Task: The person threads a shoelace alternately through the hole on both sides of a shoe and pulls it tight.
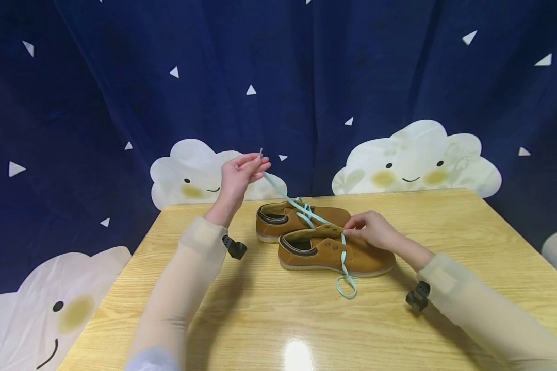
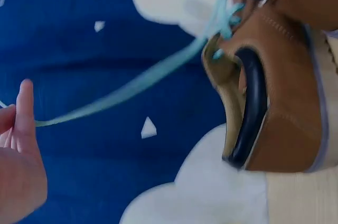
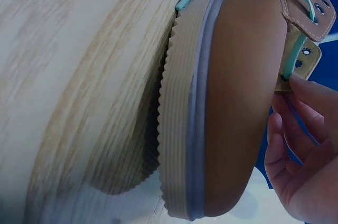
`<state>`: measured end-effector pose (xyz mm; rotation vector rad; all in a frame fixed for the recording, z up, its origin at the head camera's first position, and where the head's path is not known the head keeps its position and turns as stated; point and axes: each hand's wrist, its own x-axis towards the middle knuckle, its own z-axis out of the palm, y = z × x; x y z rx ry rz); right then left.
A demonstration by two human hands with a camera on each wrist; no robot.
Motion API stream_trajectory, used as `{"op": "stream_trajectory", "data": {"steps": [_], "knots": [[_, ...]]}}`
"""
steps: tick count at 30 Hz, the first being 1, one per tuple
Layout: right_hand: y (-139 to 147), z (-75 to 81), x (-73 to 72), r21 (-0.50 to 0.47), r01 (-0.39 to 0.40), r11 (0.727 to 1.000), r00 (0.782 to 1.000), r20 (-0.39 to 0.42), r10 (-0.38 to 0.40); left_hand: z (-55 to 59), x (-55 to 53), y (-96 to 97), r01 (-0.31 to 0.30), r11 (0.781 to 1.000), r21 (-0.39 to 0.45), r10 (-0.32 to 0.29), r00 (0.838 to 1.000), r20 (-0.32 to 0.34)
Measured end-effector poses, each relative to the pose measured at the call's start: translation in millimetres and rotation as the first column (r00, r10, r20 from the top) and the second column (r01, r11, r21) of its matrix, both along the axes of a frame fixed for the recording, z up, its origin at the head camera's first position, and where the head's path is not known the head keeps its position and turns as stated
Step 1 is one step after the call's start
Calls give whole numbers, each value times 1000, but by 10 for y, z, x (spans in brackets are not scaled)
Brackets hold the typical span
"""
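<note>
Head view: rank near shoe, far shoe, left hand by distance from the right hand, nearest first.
From the right hand:
1. Near shoe: in front, touched by the fingertips.
2. Far shoe: just behind the near shoe, not touched by this hand.
3. Left hand: off to the left, raised above the shoes.

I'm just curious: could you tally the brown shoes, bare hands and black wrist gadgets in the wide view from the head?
Brown shoes: 2
Bare hands: 2
Black wrist gadgets: 2
Total: 6
</note>
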<state>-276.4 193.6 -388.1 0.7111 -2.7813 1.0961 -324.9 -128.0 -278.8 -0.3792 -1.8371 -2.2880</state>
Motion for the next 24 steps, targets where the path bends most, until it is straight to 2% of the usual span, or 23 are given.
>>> {"op": "stream_trajectory", "data": {"steps": [3,5,7,9,11,14,18,24], "knots": [[3,-5,14,-1,-3,1000,1000,7,3,-30,128,106,-21,988,-154,7,996,-90],[5,-9,27,2,-3,1000,1000,6,3,-49,204,169,-56,975,-216,21,987,-161],[7,-10,50,8,0,1000,1000,1,0,-63,268,222,-63,971,-230,14,979,-205],[13,-6,81,11,4,1000,1000,-11,-4,-73,331,263,-13,978,-210,-34,975,-221],[21,-3,117,9,16,1000,999,-34,-16,-83,391,296,54,977,-205,-98,972,-212],[26,15,178,-8,31,999,997,-66,-31,-105,473,345,146,964,-223,-187,966,-178],[18,53,263,-27,22,999,997,-69,-24,-149,550,396,195,939,-285,-239,962,-130],[-19,79,390,-73,-32,997,999,32,34,-256,597,455,220,922,-319,-259,962,-86]]}}
